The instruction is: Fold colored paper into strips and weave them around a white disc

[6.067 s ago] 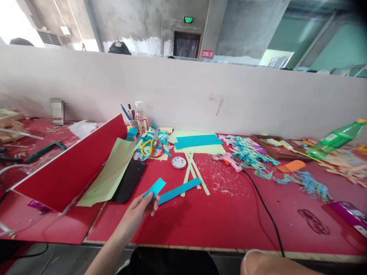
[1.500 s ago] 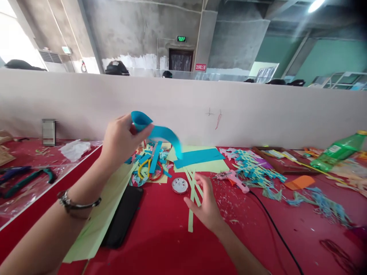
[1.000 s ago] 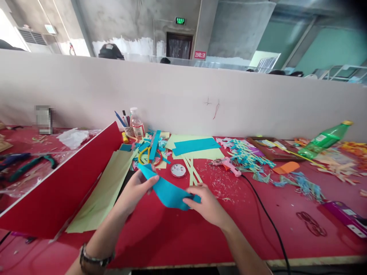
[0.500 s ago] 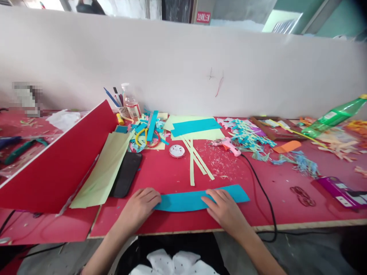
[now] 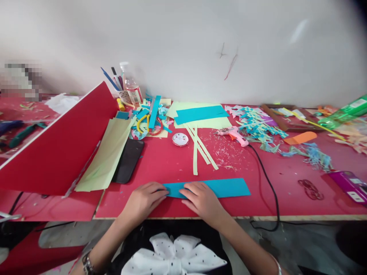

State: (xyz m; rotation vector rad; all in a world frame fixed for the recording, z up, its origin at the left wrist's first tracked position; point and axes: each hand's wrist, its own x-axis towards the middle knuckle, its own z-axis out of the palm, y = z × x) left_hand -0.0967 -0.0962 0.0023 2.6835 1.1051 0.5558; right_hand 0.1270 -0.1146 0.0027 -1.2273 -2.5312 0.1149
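- Long flat red-topped counter [image 5: 160, 160]: carries everything below.
- Big red rect. board w/ white edge [image 5: 65, 149]: stands on edge, L side of counter.
- Pale-green paper sheets [image 5: 106, 152]: just R of board.
- Bright-blue flat paper strip [image 5: 232, 188]: lies lengthwise nr counter's front edge, R end uncovered.
- L hand [image 5: 145, 198]: palm down, fingers on blue strip's L end; pinching or just pressing, can't tell.
- R hand [image 5: 200, 198]: fingers over blue strip L of its middle; grip can't tell. Hands apart, small gap btwn.
- Black flat phone-like slab [image 5: 127, 160]: partly under sheets.
- Pink plastic glue gun [image 5: 235, 134]: on its side, beyond blue strip.
- Narrow pale-green paper strips [image 5: 195, 152]: crossed, btwn disc & gun.
- White round disc w/ specks [image 5: 180, 139]: just L of those.
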